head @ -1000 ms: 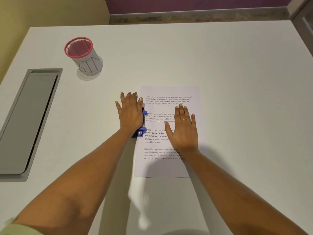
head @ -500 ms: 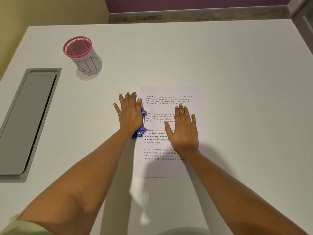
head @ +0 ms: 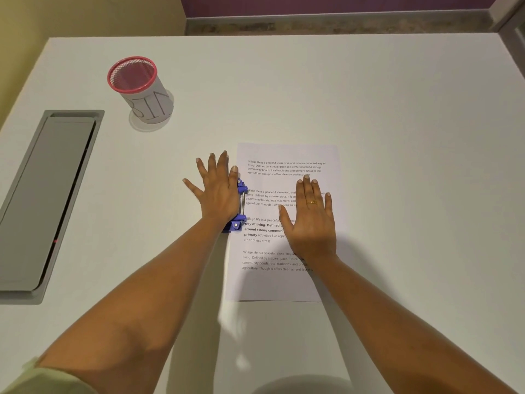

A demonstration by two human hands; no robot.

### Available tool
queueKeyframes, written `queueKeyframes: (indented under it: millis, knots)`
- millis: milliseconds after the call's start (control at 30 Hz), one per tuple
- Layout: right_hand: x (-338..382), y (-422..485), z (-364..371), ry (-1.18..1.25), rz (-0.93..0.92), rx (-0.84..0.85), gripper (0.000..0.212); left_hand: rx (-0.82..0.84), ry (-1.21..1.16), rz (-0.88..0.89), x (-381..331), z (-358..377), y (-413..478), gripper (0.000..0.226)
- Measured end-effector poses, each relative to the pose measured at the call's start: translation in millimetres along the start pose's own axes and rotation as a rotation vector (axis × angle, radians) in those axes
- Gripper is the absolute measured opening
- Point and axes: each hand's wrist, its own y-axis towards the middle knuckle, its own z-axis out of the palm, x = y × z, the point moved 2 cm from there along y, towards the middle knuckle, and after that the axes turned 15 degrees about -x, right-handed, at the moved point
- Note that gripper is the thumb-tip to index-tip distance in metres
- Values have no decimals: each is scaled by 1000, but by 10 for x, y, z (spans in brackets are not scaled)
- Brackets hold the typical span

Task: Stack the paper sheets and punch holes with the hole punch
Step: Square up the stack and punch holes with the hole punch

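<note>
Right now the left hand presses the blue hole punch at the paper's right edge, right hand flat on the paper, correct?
No. The head view shows the blue hole punch at the paper's left edge; the left hand presses it, the right hand lies flat on the paper.

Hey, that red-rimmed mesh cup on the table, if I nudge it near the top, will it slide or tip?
The mesh cup looks empty and open-weave, so it is probably light. It stands upright and seems taller than wide, so a push near the rim may tip it rather than slide it. On its side, the round wall would likely roll.
</note>
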Motion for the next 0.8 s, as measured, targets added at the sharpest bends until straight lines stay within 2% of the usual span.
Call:
queueKeyframes:
  millis: [433,800]
  knots:
    - [5,-17,-18,-27,-38,-129,57,1,10,10,-16,-11,0,47]
    - [-2,-16,-2,-27,-23,-90,59,22,13,7,3,6,11,47]
